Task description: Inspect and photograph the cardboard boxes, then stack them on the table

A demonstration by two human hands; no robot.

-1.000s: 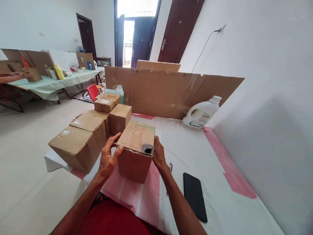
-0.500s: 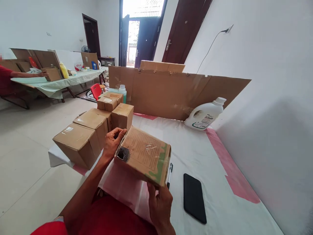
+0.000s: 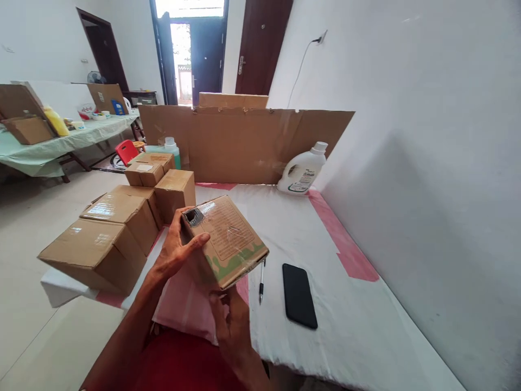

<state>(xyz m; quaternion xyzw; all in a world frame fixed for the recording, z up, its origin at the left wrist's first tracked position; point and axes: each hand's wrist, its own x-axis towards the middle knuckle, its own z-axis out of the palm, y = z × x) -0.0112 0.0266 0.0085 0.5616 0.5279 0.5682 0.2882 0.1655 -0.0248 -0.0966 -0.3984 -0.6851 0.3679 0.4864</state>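
Note:
A cardboard box (image 3: 230, 236) with printed text, a green wavy band and clear tape is held tilted above the table. Near its upper left corner is a dark-rimmed hole (image 3: 192, 217). My left hand (image 3: 179, 247) is wrapped round the box's left side, thumb lying over the printed face and fingers behind. Bent fingers of my right hand (image 3: 232, 317) meet the near lower corner, partly hidden under it. On the white cloth to the right lie a pen (image 3: 261, 282) and a black phone (image 3: 300, 296).
Several closed cardboard boxes (image 3: 97, 239) line the table's left side. A teal bottle (image 3: 173, 152) stands behind them. A cardboard panel (image 3: 240, 144) spans the back, with a white detergent jug (image 3: 303, 169) before it. The wall (image 3: 407, 179) is at right; another table (image 3: 77, 142) stands far left.
The box has turned, and its near corner now points toward me. My left thumb has come onto the printed face; my right hand has shifted under the near corner. The view has swung right.

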